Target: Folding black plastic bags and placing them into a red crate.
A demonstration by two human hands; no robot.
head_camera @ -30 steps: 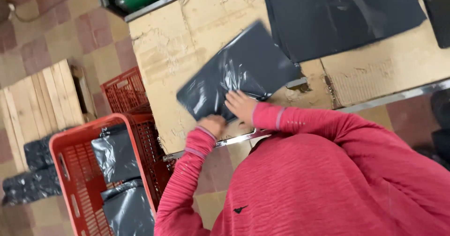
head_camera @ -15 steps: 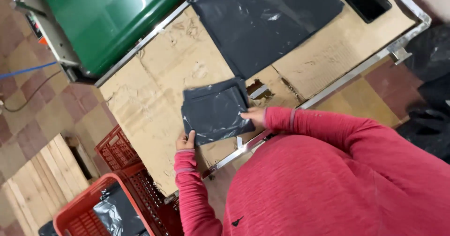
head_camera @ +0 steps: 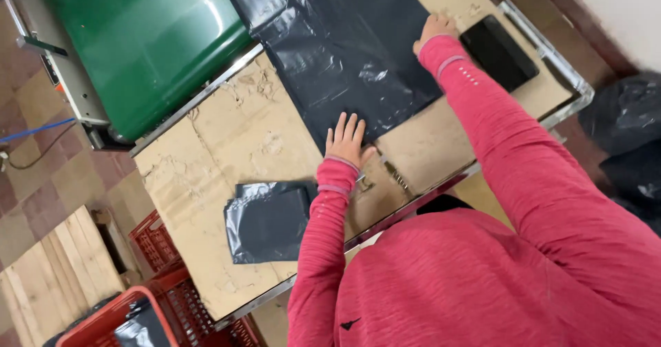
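Overhead view of a cardboard-covered surface (head_camera: pixel 227 140) framed by a metal edge. A large black plastic sheet (head_camera: pixel 344 44) lies spread flat across the upper middle of the surface; it is glossy, creased in long diagonal wrinkles, and reflects pale highlights. The left hand (head_camera: pixel 346 140) lies palm down on the near corner of the sheet, fingers spread and straight, the grip open and closed on nothing. The right hand (head_camera: pixel 432 28) lies at the far right edge of the sheet with the arm stretched out in a red sleeve; the fingers rest on the plastic, and whether the grip pinches the edge cannot be told. A smaller folded black bag (head_camera: pixel 265 222) lies flat near the front edge of the surface, left of the left forearm and apart from the large sheet. A flat black rectangular device (head_camera: pixel 499 51) lies just right of the sheet. A green machine cover (head_camera: pixel 144 44) adjoins the far left side of the surface. A red crate (head_camera: pixel 144 312) stands on the floor below the surface.
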